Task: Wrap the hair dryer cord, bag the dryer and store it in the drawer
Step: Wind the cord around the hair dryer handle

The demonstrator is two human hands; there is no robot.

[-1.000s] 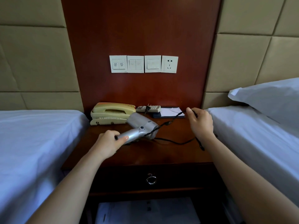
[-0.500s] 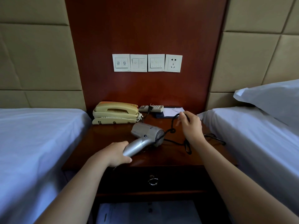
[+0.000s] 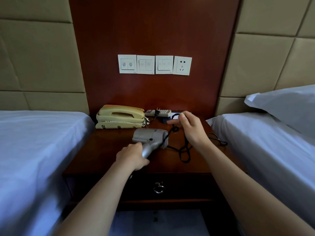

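A silver hair dryer [image 3: 150, 137] lies on the dark wooden nightstand [image 3: 105, 150], barrel pointing left. My left hand [image 3: 132, 156] grips its handle near the front edge. Its black cord [image 3: 183, 151] loops loosely over the tabletop to the right and trails towards the right bed. My right hand [image 3: 190, 129] holds a stretch of that cord up behind the dryer, fingers curled round it. The cord's plug [image 3: 156, 112] rests on the remote at the back. The drawer [image 3: 179, 188] below has a metal ring pull [image 3: 158, 188] and is closed. No bag is visible.
A beige telephone [image 3: 120, 117] sits at the back left of the nightstand, with a remote control [image 3: 163, 113] and a dark notepad [image 3: 166, 119] beside it. Wall switches and a socket [image 3: 182, 65] are above. White beds [image 3: 34, 142] flank both sides; a pillow [image 3: 286, 106] lies right.
My left hand has drawn the dryer nearer the front edge and turned it. My right hand has shifted left along the cord, and more cord now lies looped on the tabletop.
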